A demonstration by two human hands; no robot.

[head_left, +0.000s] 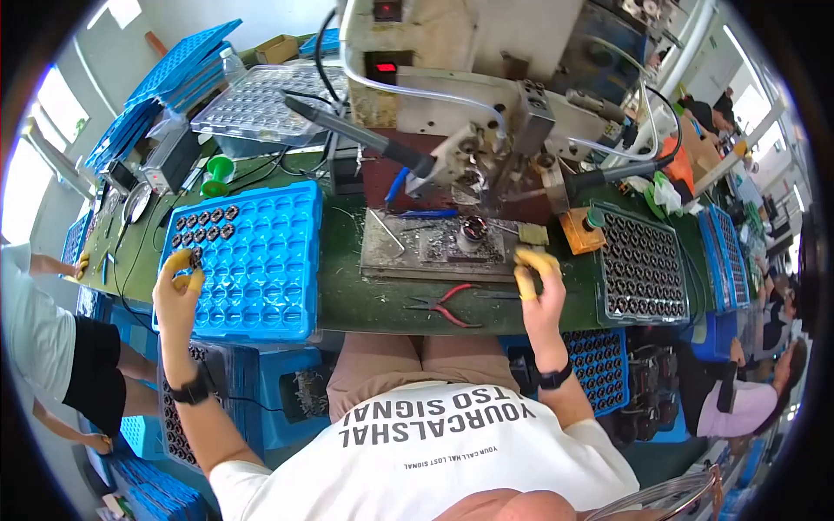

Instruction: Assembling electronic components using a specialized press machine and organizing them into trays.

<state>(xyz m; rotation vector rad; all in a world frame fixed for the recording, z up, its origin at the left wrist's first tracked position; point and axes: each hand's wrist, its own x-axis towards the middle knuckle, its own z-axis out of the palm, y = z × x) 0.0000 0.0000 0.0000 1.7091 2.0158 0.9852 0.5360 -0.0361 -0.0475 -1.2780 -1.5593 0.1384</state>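
My left hand (178, 291), its fingertips covered in yellow, pinches a small wound stator (195, 258) over the left part of a blue plastic tray (297, 260). Two rows of similar dark, coppery stators (207, 225) sit in the tray's far left pockets; many nearer pockets hold nothing. My right hand (542, 286), also with yellow-covered fingertips, is beside the right end of a metal base plate (391, 256). Its thumb and fingers are bent but apart, with nothing visible between them. Another stator (474, 228) sits on a round holder on the plate, beneath the machine head (473, 165).
Red-handled pliers (452, 306) lie at the bench's near edge. An orange box (580, 233) and a clear tray full of stators (643, 265) stand at right. Two torch-like tools (365, 135) reach toward the machine's centre. A co-worker (43, 304) stands at far left.
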